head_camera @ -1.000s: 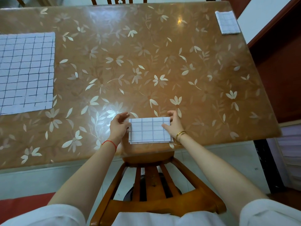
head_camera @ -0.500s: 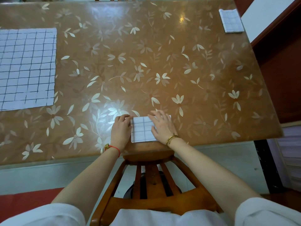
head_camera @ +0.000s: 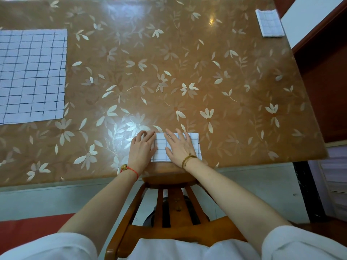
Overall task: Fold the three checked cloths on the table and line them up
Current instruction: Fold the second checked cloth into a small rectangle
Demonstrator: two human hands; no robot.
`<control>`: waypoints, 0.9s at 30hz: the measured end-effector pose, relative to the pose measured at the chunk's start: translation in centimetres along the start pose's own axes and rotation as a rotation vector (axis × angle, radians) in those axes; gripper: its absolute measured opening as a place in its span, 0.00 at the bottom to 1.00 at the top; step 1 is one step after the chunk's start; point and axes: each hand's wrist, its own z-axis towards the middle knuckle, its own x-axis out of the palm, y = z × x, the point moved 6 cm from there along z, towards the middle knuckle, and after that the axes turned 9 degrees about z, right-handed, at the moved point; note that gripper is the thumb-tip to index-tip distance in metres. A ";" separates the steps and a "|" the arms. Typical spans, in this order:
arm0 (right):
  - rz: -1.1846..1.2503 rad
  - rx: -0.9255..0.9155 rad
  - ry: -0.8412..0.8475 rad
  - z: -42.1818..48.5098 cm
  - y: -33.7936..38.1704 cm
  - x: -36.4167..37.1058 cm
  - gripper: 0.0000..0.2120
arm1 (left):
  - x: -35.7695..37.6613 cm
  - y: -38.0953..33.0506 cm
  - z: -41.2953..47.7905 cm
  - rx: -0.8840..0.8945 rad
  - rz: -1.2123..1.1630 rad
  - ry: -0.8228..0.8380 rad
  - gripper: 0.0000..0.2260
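The folded checked cloth (head_camera: 161,149) is lying by the table's (head_camera: 187,62) near edge. The right hand (head_camera: 180,147) is pressing flat on top, fingers straight. The left hand (head_camera: 143,148) is touching its left side, fingers loosely bent.

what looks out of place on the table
Nothing spilled or damaged. The cloths are scattered, not lined up: corner cloth folded at far right, near cloth under the right hand, large cloth unfolded at left.
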 end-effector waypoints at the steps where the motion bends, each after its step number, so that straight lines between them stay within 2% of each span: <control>1: -0.005 -0.010 0.004 0.2 0.2 0.1 0.27 | 0.0 0.0 0.0 -0.003 0.000 0.004 0.21; 11: -0.106 -0.046 0.015 1.3 0.2 0.7 0.26 | -0.3 -0.7 -0.6 -0.074 0.002 0.006 0.25; 15: -0.126 0.043 -0.053 -0.5 -3.7 0.0 0.26 | -0.6 -0.8 -0.6 -0.079 -0.007 0.018 0.25; 20: -0.144 0.250 -0.102 -3.5 -9.5 0.1 0.29 | -0.6 -1.1 -0.9 -0.088 -0.003 0.030 0.24; 27: -0.073 0.230 -0.180 -3.2 -9.0 -1.0 0.28 | -0.4 -1.6 -1.3 -0.116 -0.011 0.045 0.24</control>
